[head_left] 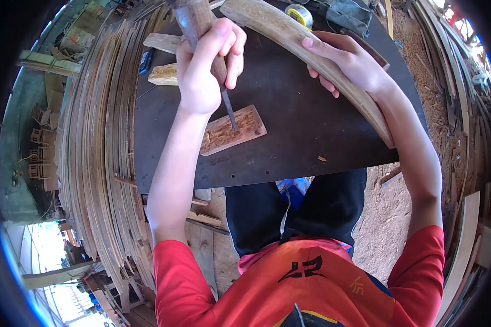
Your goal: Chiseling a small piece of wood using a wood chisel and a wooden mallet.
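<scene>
On the desk (294, 120), left of its middle, a carved wooden block (248, 125) is laid at a slant, its upper face roughly gouged; its left end is partly covered by the left forearm. A chisel (228, 105) is held by the left grip (208, 65), the fingers fully closed around its handle; the handle's top is cut off by the upper edge. The blade's tip is seen over the gouged face, but whether it is sunk into the wood cannot be told. A long curved wooden club (281, 24) is clasped by the right grip (348, 61), thumb above, the fingers partly hidden beneath. Beyond it, a tape measure (299, 15) is partly covered by the club. Two wood pieces (163, 75) are placed near the desk's left edge, beside a small blue object (145, 62) that is hard to identify.
</scene>
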The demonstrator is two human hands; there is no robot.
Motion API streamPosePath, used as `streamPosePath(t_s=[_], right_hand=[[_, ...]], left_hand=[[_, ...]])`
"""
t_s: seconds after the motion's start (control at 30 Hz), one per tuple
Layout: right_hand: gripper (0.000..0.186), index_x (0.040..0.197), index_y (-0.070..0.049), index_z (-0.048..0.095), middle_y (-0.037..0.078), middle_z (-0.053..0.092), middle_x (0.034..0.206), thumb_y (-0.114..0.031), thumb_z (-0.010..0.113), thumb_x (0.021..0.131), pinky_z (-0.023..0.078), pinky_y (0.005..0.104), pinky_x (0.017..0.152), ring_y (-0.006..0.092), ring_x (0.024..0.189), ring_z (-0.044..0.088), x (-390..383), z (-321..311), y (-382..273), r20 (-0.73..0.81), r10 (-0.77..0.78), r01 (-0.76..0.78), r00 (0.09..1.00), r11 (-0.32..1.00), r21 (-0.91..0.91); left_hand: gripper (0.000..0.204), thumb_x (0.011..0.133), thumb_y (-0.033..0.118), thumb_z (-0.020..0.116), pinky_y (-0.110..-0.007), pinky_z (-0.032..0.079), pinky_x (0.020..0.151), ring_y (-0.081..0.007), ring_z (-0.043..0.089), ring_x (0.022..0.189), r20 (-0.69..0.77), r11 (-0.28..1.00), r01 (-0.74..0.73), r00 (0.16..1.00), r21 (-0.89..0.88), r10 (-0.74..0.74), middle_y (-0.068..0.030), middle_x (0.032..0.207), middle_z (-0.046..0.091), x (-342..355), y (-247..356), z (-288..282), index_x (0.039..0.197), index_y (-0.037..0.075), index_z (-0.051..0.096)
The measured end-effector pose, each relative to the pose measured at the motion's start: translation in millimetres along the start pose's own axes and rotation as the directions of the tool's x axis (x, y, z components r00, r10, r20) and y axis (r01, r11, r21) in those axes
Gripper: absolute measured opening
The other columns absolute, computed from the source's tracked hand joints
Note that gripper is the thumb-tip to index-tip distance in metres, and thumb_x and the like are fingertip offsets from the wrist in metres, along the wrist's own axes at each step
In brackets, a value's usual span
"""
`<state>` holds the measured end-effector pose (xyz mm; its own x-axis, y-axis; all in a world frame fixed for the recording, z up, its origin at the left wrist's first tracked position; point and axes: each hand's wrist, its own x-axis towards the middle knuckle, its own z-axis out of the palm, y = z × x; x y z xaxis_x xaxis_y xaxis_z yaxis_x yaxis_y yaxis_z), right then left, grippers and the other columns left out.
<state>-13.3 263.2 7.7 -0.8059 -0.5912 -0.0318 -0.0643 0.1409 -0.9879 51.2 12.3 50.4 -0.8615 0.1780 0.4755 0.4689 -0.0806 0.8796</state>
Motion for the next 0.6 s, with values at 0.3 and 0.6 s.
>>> streamPosePath(t_s=[0.3,0.6], right_hand=[[0.075,0.140,0.000,0.058,0.004,0.061,0.079,-0.060,0.064,0.096,0.051,0.0255,0.050,0.0089,0.053,0.057,-2,1,1,0.022,-0.003,0.004,1.000,1.000,-0.022],[0.071,0.139,0.001,0.057,0.004,0.061,0.079,-0.055,0.064,0.098,0.048,0.0251,0.048,0.0091,0.052,0.057,0,3,2,0.035,-0.008,0.008,0.999,1.000,0.022]], left_hand=[[0.042,0.106,0.041,0.043,-0.024,0.031,0.048,-0.0089,0.040,0.046,0.067,0.988,-0.056,0.997,0.145,0.046,-0.0044,0.080,0.045,2,-1,1,0.076,0.012,0.041],[0.037,0.107,0.033,0.047,-0.022,0.031,0.045,-0.0073,0.042,0.047,0.105,0.984,0.057,0.992,0.171,-0.076,0.0011,0.067,0.043,0,-4,11,0.077,0.011,0.043]])
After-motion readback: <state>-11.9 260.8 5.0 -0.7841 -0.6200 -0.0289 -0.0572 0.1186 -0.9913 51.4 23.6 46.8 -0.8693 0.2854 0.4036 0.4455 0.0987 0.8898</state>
